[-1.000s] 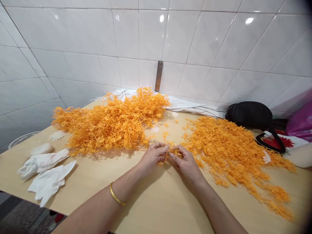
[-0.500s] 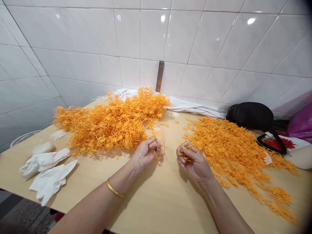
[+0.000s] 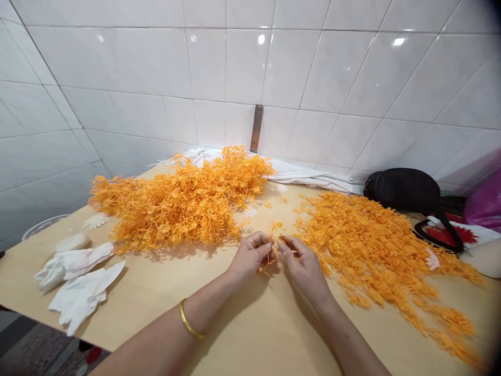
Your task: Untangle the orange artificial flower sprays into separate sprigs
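My left hand (image 3: pixel 249 257) and my right hand (image 3: pixel 301 266) meet over the middle of a light wooden table (image 3: pixel 250 329), fingertips pinched together on a small orange plastic sprig (image 3: pixel 275 233) that sticks up between them. A gold bangle sits on my left wrist. To the left and behind lies a tall tangled heap of orange plastic sprigs (image 3: pixel 176 201). To the right spreads a flatter pile of small orange pieces (image 3: pixel 376 245), right beside my right hand.
Crumpled white gloves (image 3: pixel 76 279) lie near the table's left edge, with a white flower piece (image 3: pixel 95 221) behind them. A black bag (image 3: pixel 403 188) and a black strap rest at the back right, white cloth (image 3: pixel 305 175) along the tiled wall.
Half a second ago my hands were apart, each holding orange bits. They have come back together at the centre, pinching one sprig between them.
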